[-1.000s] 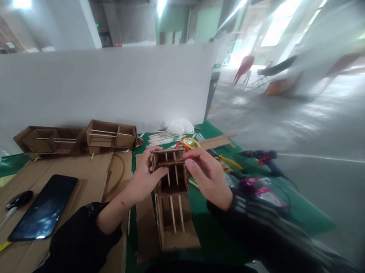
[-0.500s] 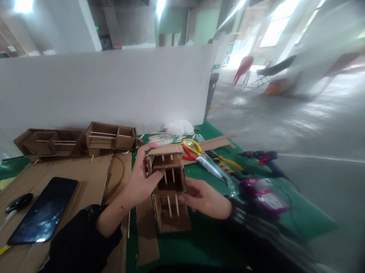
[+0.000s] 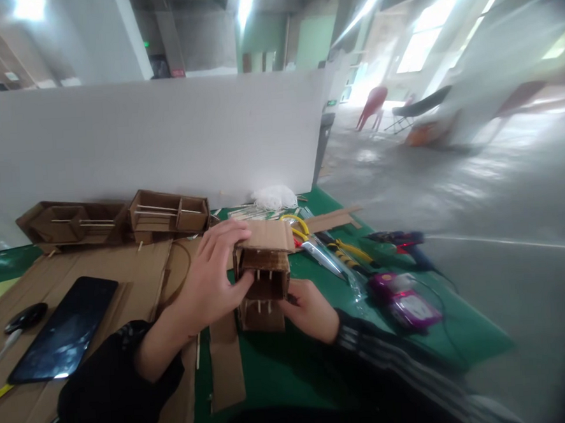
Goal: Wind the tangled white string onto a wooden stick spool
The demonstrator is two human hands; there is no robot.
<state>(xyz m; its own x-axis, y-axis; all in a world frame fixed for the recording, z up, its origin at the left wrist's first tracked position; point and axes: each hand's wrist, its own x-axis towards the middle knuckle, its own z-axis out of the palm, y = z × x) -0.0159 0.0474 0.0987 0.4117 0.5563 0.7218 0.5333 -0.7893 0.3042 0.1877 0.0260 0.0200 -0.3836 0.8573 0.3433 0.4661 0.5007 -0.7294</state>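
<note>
Between my hands stands a small cardboard box with open compartments and thin wooden sticks inside, its top tilted toward me. My left hand grips its upper left side, fingers over the top edge and thumb at the front opening. My right hand is closed around the lower right side; some of its fingers are hidden behind the box. A narrow cardboard strip lies just left of the box on the green table.
Two cardboard boxes with sticks stand at the back left. A phone lies on a cardboard sheet. To the right are scissors, pliers, a glue gun and a purple device.
The cardboard box has tipped, so more of its top shows and its front looks shorter. My left hand has shifted slightly over its upper edge; my right hand stays at the lower side.
</note>
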